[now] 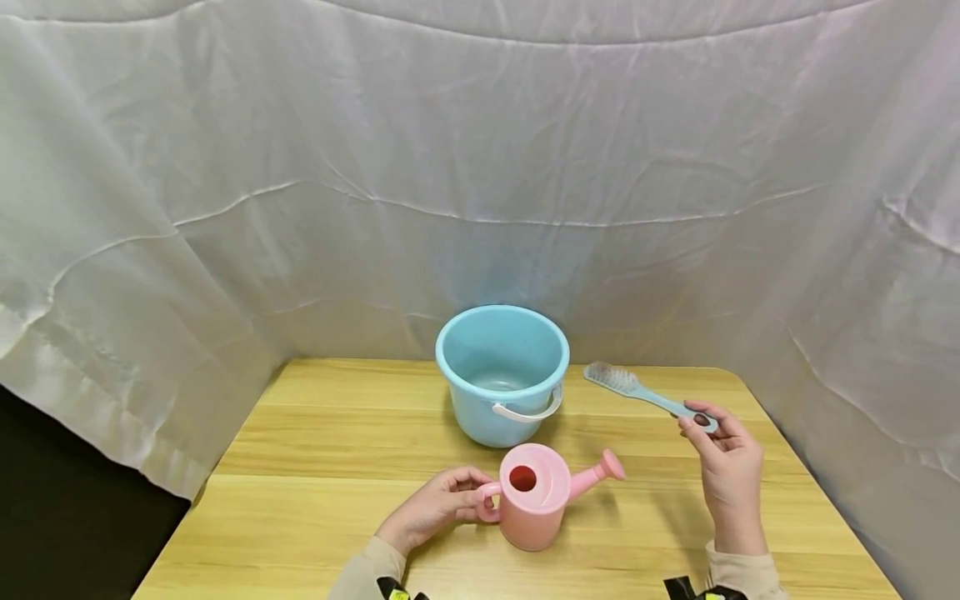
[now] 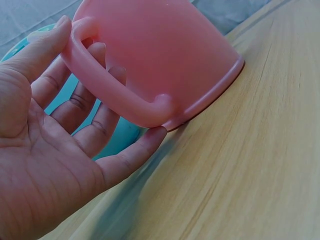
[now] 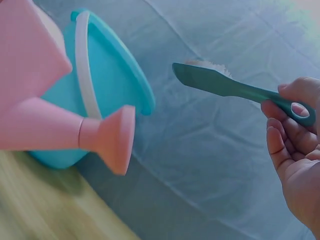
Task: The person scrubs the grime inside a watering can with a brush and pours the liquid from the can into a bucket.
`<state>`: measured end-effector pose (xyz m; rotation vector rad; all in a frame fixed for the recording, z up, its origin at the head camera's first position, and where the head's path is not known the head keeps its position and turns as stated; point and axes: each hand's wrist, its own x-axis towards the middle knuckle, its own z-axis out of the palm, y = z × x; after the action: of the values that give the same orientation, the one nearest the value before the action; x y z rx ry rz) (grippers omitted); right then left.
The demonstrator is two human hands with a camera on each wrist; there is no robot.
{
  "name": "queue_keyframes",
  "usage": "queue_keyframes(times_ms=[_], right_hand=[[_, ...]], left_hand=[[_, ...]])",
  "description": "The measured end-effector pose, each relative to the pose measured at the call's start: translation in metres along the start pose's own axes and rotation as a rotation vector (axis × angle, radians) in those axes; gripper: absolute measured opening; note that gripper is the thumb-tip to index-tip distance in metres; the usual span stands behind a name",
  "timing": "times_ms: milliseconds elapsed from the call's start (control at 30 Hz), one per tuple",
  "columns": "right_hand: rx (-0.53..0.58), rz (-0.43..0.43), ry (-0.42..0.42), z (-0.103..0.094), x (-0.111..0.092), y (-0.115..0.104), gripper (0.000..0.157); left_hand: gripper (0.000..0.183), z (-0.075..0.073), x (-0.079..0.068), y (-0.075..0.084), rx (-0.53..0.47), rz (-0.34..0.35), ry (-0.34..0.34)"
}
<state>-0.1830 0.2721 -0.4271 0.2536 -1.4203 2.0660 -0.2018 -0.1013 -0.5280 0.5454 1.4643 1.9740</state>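
Observation:
My left hand point(image 1: 442, 504) holds the handle of a pink watering can point(image 1: 534, 508), thumb on one side and several fingers through or behind the loop in the left wrist view. The can stands close to the tabletop, its spout point(image 3: 65, 125) pointing right. My right hand point(image 1: 731, 467) pinches the end of a light blue brush point(image 1: 652, 396) between thumb and fingers, near the hole in its handle. The brush is raised in the air, its pale bristles point(image 1: 613, 377) facing up and to the left. Behind the can sits a light blue bucket point(image 1: 495, 421), upright.
The bucket's white handle point(image 1: 534, 413) hangs down at its front right. Wooden tabletop point(image 1: 300, 500) lies under everything. Grey-white cloth point(image 1: 480, 167) hangs behind and along both sides, close to the table's back edge.

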Motion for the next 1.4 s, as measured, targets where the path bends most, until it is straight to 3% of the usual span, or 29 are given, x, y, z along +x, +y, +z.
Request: queue_keyframes(times_ms=[267,500,800,867,1100,1400], right_hand=[[0.011,-0.081,-0.096,0.012,-0.006,-0.020,0.021],[-0.120,-0.073,-0.087,0.026,-0.015,-0.037,0.016],[-0.078,-0.179,-0.186,0.043,-0.025,-0.040,0.012],[-0.127,-0.194,-0.192,0.048,-0.028,-0.040,0.010],[-0.513,-0.197,-0.165,0.065,-0.039,-0.039,0.010],[-0.643,-0.282,-0.211,0.083,-0.049,-0.031,0.020]], left_hand=[[0.016,0.000,0.002,-0.002,-0.003,0.009,-0.005],[0.017,-0.001,0.002,-0.004,0.000,0.012,-0.005],[0.019,-0.001,0.003,-0.005,0.001,0.006,-0.003],[0.019,-0.001,0.003,-0.004,0.002,0.005,0.000],[0.020,-0.001,0.003,-0.003,0.006,0.004,0.007],[0.020,-0.001,0.002,-0.003,0.008,0.005,0.006]])
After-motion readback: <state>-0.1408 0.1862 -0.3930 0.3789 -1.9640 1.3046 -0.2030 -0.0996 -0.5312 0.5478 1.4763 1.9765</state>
